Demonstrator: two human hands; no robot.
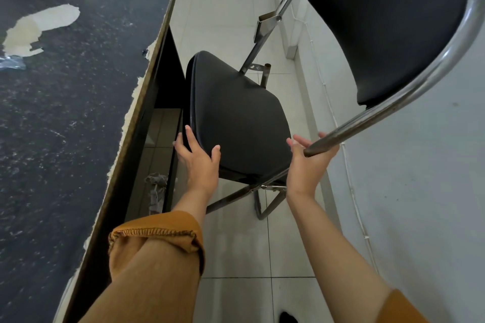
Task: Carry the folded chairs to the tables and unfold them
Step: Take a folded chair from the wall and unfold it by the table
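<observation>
While the chair [241,118] stands right beside the tabletop [65,86], the carrying part of this job looks done for this one, and the unfolding is well along: the black seat [236,113] is swung down and away from the backrest [383,23], though it tilts a little and I can't say it is locked flat. Only this chair shows, so how many others are left to fetch is anyone's guess.

Now the hands. Left hand [198,157] is on the seat's near corner, on the side toward the tabletop, fingers spread along the edge and thumb resting on top of the cushion. That is a loose hold, more a press than a clamp. Right hand [309,162] is on the far side from the tabletop, under the chrome frame tube [388,107] that curves up round the backrest; the palm cups the tube's lower stretch with the fingers half open, not wrapped tight.

My read is that what remains is pushing the seat fully down and settling the legs [265,204] square on the floor tiles [236,257] next to the tabletop.
</observation>
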